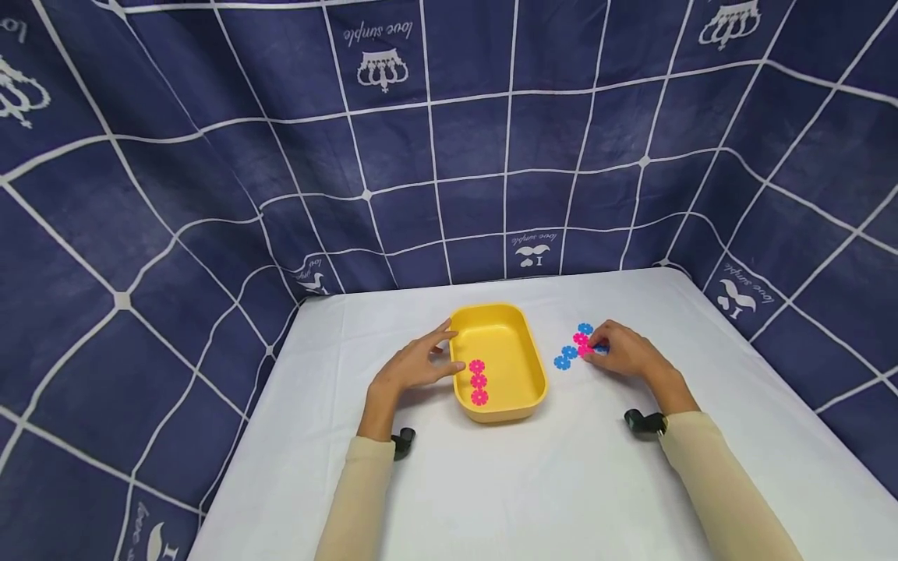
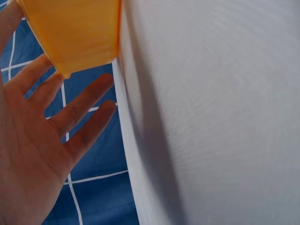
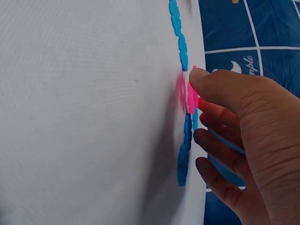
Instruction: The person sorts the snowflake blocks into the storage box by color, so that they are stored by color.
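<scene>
My left hand [image 1: 414, 362] is at the left side of a yellow tray [image 1: 507, 362], its fingers spread and lightly bent. In the left wrist view, fingertips reach the tray's outer wall [image 2: 77, 37]. Inside the tray, pink flower-shaped discs [image 1: 479, 381] lie in a short row along the left. To the tray's right, my right hand [image 1: 624, 351] pinches a pink flower-shaped disc [image 3: 191, 96] between thumb and forefinger. Blue flower-shaped discs [image 1: 563, 362] and another pink disc [image 1: 580, 339] lie around those fingertips; the hand partly covers some blue ones.
A white cloth [image 1: 526, 483] covers the table. Dark blue curtain [image 1: 470, 140] with white lines hangs behind and along both sides. Each wrist wears a small black camera, the right one [image 1: 644, 422] just above the cloth.
</scene>
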`<state>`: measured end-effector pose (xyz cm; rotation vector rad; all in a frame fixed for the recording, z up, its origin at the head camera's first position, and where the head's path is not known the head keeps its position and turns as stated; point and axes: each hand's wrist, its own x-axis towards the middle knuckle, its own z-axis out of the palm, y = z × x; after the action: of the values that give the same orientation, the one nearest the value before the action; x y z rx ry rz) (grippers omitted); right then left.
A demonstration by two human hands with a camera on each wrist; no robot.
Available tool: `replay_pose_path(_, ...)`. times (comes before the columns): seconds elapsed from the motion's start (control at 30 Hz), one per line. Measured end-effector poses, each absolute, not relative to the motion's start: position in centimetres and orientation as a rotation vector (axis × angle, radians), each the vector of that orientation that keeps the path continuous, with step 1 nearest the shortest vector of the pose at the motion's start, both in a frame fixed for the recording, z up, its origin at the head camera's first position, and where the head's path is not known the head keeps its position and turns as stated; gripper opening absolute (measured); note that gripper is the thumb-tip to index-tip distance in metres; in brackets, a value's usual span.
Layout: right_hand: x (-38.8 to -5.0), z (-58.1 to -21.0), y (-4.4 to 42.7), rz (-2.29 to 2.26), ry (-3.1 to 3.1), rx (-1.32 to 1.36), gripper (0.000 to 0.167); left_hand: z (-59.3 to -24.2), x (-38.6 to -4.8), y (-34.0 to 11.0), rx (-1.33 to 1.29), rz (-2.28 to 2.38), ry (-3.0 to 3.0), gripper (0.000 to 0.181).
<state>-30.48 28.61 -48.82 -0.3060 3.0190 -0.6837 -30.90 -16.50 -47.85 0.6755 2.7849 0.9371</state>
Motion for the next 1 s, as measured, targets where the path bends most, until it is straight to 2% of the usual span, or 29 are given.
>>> replay_pose_path(0.2,-30.0,-48.1,28.5,-0.673,3.041,-0.322,0.038,-48.2,-30.4,-16.5,0.706,0.948,2.772,0.087)
replay_pose_path(0.43,-29.6,-46.7,27.9,-0.637,3.086,-0.377,0.03,-48.3,-30.2,-16.5,0.664,0.923,2.789,0.087)
replay_pose_path(0.63,-29.5,-44.7,27.4,-0.633,3.139,-0.393,0.033,-47.8,-30.6,-16.4,0.67,0.921,2.805,0.087)
replay_pose_path(1.0,-29.5,-43.5,27.1,-0.618,3.125,-0.357,0.038,-48.2,-30.8,-16.5,0.7,0.927,2.803,0.084)
